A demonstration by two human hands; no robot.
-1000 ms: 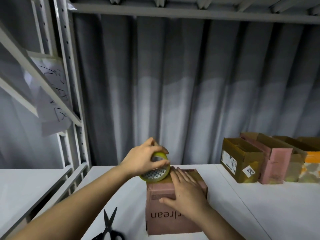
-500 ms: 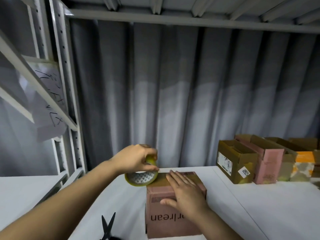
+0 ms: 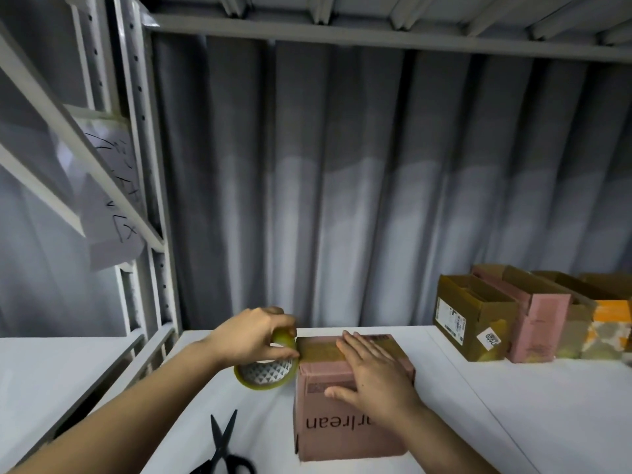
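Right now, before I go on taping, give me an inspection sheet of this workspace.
Surface: white shelf, flat.
Job's things: pink carton stands shut; tape roll at its top left edge; brownish tape strip runs across the top.
Clutter: scissors lie at front left; open cartons stand in a row at right, apart from the job.
Grips: left grip holds the tape roll; right grip lies flat on the carton top, fingers straight.
Cables: nothing seen.
Surroundings: grey curtain behind; metal rack upright at left; handwritten paper by the rack.
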